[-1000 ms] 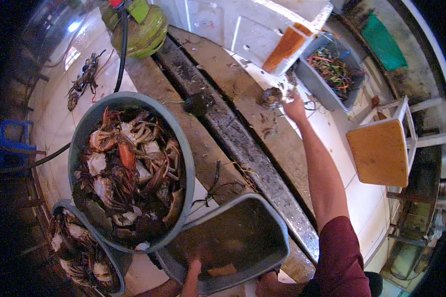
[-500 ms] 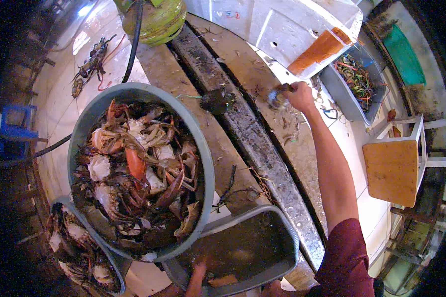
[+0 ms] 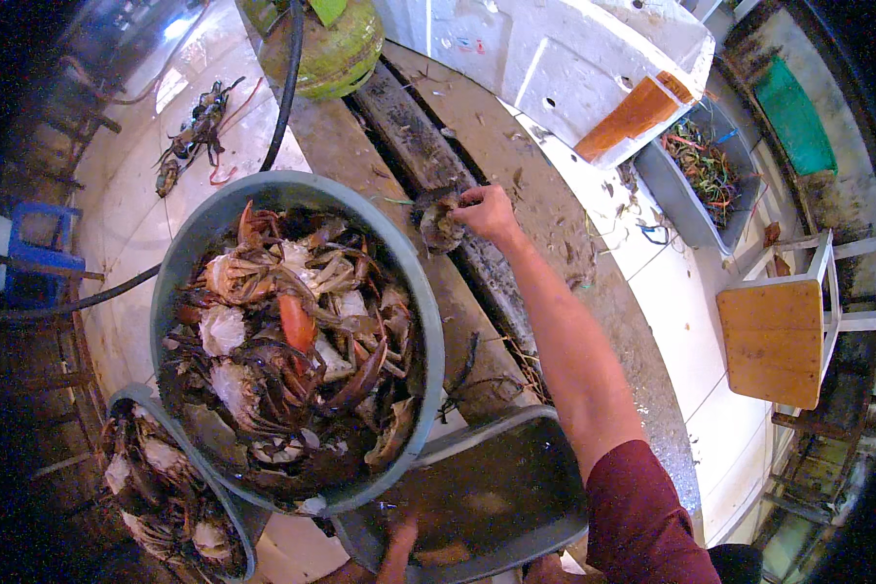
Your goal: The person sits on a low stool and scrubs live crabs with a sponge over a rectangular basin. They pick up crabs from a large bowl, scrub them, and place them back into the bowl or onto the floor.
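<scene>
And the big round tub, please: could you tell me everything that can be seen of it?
The round tub is grey-green, apparently plastic, with a thick smooth rim. Open and upright, it stands left of centre, holding piled crab parts: brown shells, pale pieces, an orange-red claw. It overlaps the rectangular basin in view; contact is unclear.

L grip [image 3: 401, 533] blurry, pt. hidden

Matt plastic rectangular basin [image 3: 492, 429]
</scene>
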A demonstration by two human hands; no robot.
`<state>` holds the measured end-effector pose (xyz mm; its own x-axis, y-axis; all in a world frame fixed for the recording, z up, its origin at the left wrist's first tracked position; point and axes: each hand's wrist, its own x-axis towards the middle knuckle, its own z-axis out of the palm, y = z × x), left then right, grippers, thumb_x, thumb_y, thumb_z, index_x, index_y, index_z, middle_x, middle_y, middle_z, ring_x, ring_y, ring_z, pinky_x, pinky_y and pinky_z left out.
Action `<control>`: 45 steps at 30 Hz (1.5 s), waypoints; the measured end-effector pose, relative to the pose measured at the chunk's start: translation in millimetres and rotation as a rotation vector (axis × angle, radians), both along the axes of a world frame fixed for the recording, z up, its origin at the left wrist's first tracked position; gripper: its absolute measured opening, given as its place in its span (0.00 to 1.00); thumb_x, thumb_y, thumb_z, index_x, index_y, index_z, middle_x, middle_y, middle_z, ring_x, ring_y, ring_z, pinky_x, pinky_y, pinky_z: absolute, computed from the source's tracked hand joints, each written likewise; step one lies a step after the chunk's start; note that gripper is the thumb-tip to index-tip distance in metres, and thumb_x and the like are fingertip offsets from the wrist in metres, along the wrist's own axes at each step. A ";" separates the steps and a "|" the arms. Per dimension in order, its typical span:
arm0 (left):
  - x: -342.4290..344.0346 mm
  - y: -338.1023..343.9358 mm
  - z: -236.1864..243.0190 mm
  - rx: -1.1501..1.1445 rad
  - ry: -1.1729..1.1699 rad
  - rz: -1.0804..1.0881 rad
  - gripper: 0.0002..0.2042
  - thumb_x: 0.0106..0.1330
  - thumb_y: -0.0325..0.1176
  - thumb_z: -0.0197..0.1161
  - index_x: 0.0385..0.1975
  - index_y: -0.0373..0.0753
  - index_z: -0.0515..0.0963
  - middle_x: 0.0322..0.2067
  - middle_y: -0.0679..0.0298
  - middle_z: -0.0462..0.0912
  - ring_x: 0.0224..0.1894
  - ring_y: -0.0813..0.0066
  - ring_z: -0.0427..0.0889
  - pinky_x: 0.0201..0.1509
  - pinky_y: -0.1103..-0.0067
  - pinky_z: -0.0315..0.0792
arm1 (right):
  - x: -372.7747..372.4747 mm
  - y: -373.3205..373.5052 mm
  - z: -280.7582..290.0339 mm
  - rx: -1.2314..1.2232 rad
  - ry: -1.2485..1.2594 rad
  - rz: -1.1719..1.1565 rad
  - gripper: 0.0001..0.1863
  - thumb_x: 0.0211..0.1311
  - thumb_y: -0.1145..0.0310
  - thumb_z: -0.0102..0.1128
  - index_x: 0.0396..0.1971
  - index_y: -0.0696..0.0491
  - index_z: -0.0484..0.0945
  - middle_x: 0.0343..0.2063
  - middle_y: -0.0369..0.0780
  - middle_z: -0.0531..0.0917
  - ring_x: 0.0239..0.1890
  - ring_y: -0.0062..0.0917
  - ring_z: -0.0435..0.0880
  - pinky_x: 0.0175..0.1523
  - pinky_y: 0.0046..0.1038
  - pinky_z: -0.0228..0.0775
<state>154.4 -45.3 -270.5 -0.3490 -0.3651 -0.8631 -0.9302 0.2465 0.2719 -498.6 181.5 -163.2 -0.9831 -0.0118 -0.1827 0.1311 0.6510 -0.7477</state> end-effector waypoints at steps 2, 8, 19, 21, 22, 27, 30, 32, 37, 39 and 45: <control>28.8 -5.3 -23.4 0.006 0.095 -0.047 0.23 0.67 0.46 0.55 0.56 0.38 0.69 0.53 0.56 0.74 0.52 0.62 0.73 0.54 0.68 0.68 | 0.4 3.4 -0.3 -0.031 -0.044 -0.036 0.23 0.37 0.62 0.76 0.35 0.60 0.84 0.30 0.42 0.86 0.32 0.24 0.83 0.42 0.29 0.74; 24.7 -15.9 -47.5 0.321 0.058 0.009 0.20 0.67 0.46 0.56 0.52 0.38 0.73 0.50 0.59 0.77 0.46 0.66 0.75 0.47 0.68 0.72 | 1.6 6.6 -7.0 -0.174 -0.015 -0.105 0.22 0.35 0.59 0.78 0.31 0.56 0.85 0.26 0.44 0.86 0.31 0.27 0.85 0.42 0.29 0.75; 4.0 -11.1 -2.5 0.082 0.173 -0.228 0.22 0.65 0.43 0.59 0.55 0.37 0.71 0.54 0.55 0.74 0.53 0.58 0.73 0.59 0.68 0.67 | 2.0 -6.3 23.1 -0.190 -0.039 -0.022 0.24 0.38 0.61 0.78 0.34 0.61 0.83 0.26 0.39 0.84 0.29 0.20 0.80 0.38 0.26 0.72; 3.0 -10.6 -3.2 0.070 0.228 -0.288 0.23 0.65 0.42 0.59 0.55 0.36 0.71 0.54 0.55 0.74 0.54 0.57 0.73 0.61 0.68 0.66 | 2.8 1.7 28.0 -0.104 0.012 0.008 0.23 0.38 0.62 0.77 0.35 0.61 0.83 0.27 0.41 0.84 0.29 0.22 0.81 0.38 0.27 0.73; 5.8 -9.7 -7.0 0.055 0.246 -0.252 0.23 0.65 0.43 0.59 0.55 0.36 0.71 0.55 0.54 0.74 0.54 0.57 0.73 0.61 0.68 0.65 | 6.9 3.0 39.2 -0.054 0.041 0.039 0.23 0.38 0.63 0.76 0.35 0.61 0.83 0.28 0.43 0.84 0.30 0.23 0.82 0.39 0.28 0.73; -10.7 4.2 -7.5 0.018 0.174 -0.091 0.27 0.65 0.48 0.57 0.57 0.35 0.69 0.56 0.53 0.72 0.57 0.59 0.70 0.62 0.69 0.63 | 64.0 27.2 148.8 0.177 0.265 0.195 0.20 0.42 0.66 0.72 0.36 0.61 0.82 0.34 0.47 0.84 0.37 0.31 0.83 0.45 0.29 0.73; 2.7 -1.7 -36.0 0.063 0.173 -0.137 0.30 0.64 0.52 0.56 0.58 0.34 0.68 0.57 0.52 0.71 0.58 0.60 0.69 0.62 0.69 0.63 | 133.7 48.8 228.2 0.137 0.226 0.417 0.16 0.44 0.70 0.69 0.35 0.62 0.80 0.35 0.46 0.83 0.38 0.32 0.83 0.47 0.28 0.73; 18.1 -10.8 -87.3 0.285 0.361 -0.026 0.30 0.63 0.52 0.57 0.58 0.35 0.68 0.58 0.53 0.71 0.58 0.60 0.69 0.62 0.70 0.64 | 183.9 67.8 258.1 0.031 0.029 0.502 0.16 0.45 0.72 0.68 0.36 0.61 0.81 0.36 0.44 0.83 0.38 0.28 0.82 0.46 0.28 0.73; -52.6 -0.1 -37.6 0.364 0.199 -0.077 0.27 0.64 0.49 0.57 0.56 0.35 0.70 0.54 0.56 0.74 0.55 0.62 0.72 0.58 0.69 0.67 | 304.4 53.5 219.9 -0.052 -0.389 0.706 0.21 0.44 0.64 0.72 0.38 0.59 0.82 0.32 0.42 0.84 0.34 0.25 0.81 0.42 0.25 0.73; -49.7 -10.0 -26.9 0.460 0.278 0.123 0.27 0.68 0.50 0.50 0.60 0.38 0.67 0.56 0.58 0.72 0.57 0.61 0.70 0.62 0.69 0.64 | 335.4 23.5 193.1 -0.071 -0.475 0.766 0.23 0.42 0.61 0.74 0.38 0.59 0.82 0.29 0.41 0.84 0.32 0.22 0.79 0.41 0.24 0.72; -88.7 -2.6 43.0 0.572 0.228 -0.004 0.29 0.67 0.53 0.50 0.57 0.35 0.70 0.55 0.60 0.74 0.56 0.63 0.71 0.62 0.69 0.63 | 412.0 7.3 83.3 -0.102 -0.339 0.329 0.28 0.43 0.64 0.74 0.47 0.58 0.78 0.37 0.46 0.84 0.37 0.30 0.82 0.45 0.31 0.74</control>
